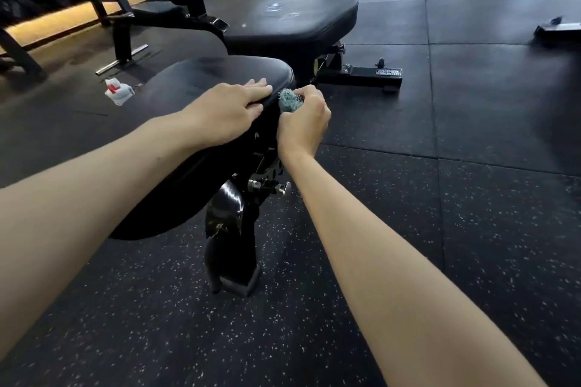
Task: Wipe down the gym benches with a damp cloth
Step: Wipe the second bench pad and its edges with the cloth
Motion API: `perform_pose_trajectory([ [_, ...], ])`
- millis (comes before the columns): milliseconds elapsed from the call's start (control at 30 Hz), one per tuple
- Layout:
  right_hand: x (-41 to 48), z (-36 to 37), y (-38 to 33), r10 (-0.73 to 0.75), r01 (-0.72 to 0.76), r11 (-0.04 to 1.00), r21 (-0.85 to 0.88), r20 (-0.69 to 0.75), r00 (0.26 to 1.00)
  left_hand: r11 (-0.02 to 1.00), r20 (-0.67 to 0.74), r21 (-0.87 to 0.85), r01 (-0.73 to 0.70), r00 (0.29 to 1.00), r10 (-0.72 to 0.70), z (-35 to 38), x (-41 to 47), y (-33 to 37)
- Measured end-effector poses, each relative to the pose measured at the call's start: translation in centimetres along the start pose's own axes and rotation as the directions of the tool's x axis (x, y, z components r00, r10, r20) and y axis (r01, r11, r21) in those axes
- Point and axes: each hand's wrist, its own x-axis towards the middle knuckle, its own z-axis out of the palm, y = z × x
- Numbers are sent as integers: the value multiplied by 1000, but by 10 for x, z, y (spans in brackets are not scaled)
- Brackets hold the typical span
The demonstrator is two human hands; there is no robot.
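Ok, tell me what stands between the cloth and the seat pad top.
Only the left hand: it lies flat on the seat pad at its right edge, right beside the cloth that the right hand grips at the pad's side.

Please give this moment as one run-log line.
step: bench wipe-down | left hand: flat on seat pad | right hand: grips teal cloth at pad's side edge

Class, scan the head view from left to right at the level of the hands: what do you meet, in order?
white bundle on the floor → left hand flat on the seat pad → blue-green cloth → right hand gripping it → labelled bench foot
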Motion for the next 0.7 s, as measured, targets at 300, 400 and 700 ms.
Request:
perform_pose_trajectory([
  [300, 60, -12, 28, 250, -242, 968, -67, 204, 946, 1000, 61, -4, 20, 998, -20, -2, -1, -1],
  [400, 64, -19, 24, 212, -212, 977, -21, 168, 963, 999, 63, -29, 37, 997, -36, -1, -1, -2],
  [700, 29, -28, -1, 201, -165, 973, -163, 239, 950, 987, 222, -139, 83, 974, -51, -12, 3, -4],
])
